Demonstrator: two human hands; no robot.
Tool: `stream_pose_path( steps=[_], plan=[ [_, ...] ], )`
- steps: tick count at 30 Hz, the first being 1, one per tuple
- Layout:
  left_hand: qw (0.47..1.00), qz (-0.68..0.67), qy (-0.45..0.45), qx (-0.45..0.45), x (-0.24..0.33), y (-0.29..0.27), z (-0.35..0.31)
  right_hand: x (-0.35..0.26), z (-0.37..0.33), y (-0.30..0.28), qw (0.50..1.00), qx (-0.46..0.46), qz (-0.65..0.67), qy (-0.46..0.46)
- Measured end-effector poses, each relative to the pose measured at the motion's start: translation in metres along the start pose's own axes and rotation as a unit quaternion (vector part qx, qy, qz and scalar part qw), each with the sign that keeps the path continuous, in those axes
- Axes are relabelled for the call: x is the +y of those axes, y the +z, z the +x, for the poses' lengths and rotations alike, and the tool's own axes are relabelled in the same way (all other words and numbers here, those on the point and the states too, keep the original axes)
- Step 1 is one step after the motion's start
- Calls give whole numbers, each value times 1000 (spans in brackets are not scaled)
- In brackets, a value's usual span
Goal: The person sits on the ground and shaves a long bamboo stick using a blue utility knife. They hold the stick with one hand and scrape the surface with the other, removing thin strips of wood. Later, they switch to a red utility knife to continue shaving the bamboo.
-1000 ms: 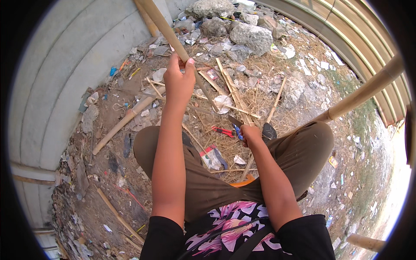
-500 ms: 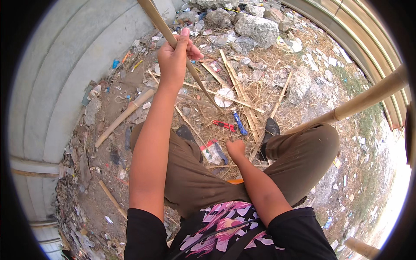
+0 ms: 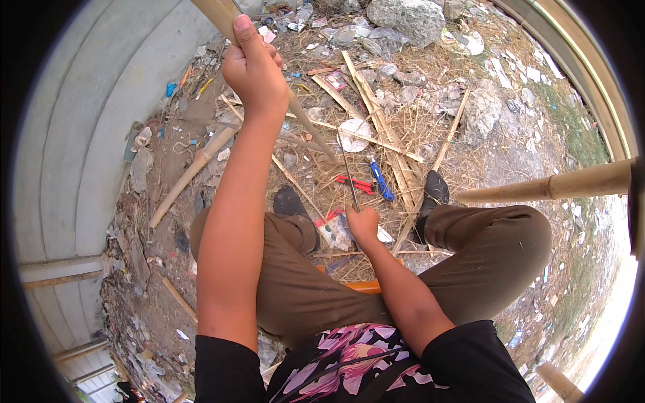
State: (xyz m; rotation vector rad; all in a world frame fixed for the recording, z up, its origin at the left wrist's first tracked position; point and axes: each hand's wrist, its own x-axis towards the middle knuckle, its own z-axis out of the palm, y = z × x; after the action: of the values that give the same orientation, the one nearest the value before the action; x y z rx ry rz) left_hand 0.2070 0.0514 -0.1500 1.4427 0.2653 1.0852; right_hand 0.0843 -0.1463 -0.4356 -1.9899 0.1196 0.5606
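Note:
My left hand (image 3: 255, 77) is wrapped round a bamboo pole (image 3: 313, 129), thumb laid along it. The pole slants from the upper left edge down toward the ground in front of me. My right hand (image 3: 363, 226), low between my knees, is closed on a thin dark rod-like tool (image 3: 349, 173). Its handle is hidden in the fist; the shaft points up and away, its tip near the pole's lower end but apart from it. Just past the right hand lie a blue-handled tool (image 3: 381, 180) and a red-handled tool (image 3: 356, 185), on the straw.
Split bamboo strips (image 3: 380, 127) and a white round disc (image 3: 355, 134) lie ahead among straw and litter. A thick bamboo pole (image 3: 551, 187) juts in from the right. Large rocks (image 3: 406, 21) stand at the back, and a grey wall (image 3: 74, 148) rises on the left.
My left hand and the pole have shifted up and left. The pole's lower end has come away from the rod-like tool, which now leans left. My knees have spread slightly.

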Motion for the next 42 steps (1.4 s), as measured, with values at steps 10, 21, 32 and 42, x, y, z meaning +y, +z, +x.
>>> stream_pose_path(
  steps=[10,21,32,42],
  plan=[
    [998,46,-28,34,-8,-1,11,9,5,5,983,-80,-149,68],
    [999,30,-11,33,-7,-11,16,27,1,12,997,-44,-64,-11],
    [998,23,-18,58,-15,-28,24,-17,-6,8,996,-16,61,-69],
    [998,31,-14,60,-16,-35,29,-15,5,7,999,-22,-33,-18]
  ],
)
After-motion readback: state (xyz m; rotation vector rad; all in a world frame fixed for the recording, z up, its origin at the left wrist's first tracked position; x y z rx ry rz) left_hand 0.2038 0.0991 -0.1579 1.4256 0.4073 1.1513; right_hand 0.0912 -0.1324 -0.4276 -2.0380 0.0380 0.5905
